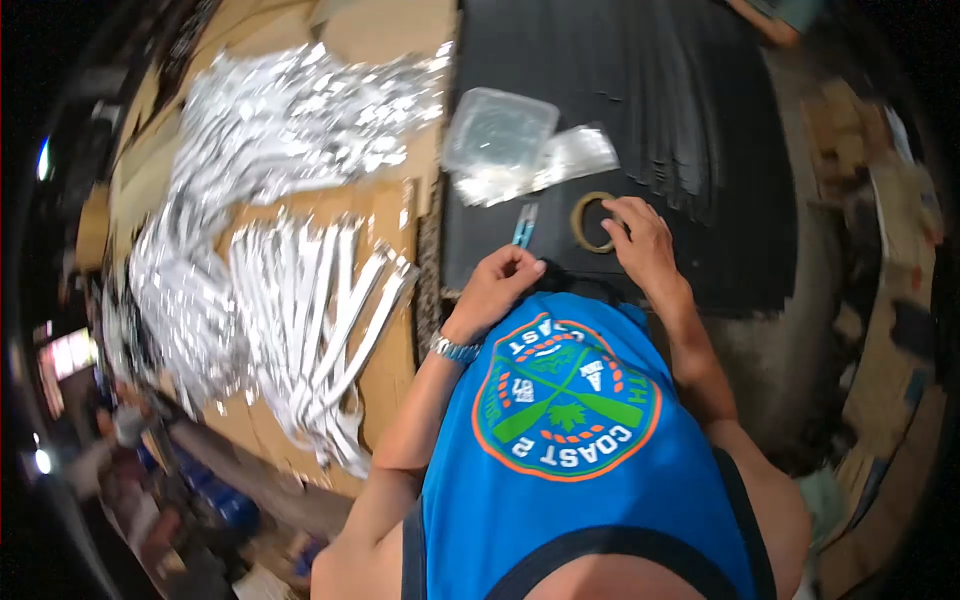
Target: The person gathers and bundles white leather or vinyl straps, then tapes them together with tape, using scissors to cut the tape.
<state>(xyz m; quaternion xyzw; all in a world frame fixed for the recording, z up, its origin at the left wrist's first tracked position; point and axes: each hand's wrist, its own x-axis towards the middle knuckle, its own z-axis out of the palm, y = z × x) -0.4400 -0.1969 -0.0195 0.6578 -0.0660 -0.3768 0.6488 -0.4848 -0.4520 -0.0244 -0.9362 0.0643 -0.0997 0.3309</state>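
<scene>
My right hand (645, 245) has its thumb and fingers around the right edge of a roll of tan tape (577, 222), which is tilted above the black tabletop (560, 45). Close to my body, my left hand (503, 288) is closed in a pinch; anything between its fingertips is too small or hidden to make out. Just beyond those fingers lies a light-blue small hand tool (525, 226), its lower end near my fingertips. Past both hands sit a clear plastic box (500, 130) and a shiny clear plastic bag (580, 158).
On the left, cardboard (390, 440) carries a large heap of white, shiny-tipped straps (290, 120) and a smaller spread bundle of white straps (310, 330). Dark thin strips (665, 120) lie along the black surface. Another person's arm (770, 22) shows at the top right.
</scene>
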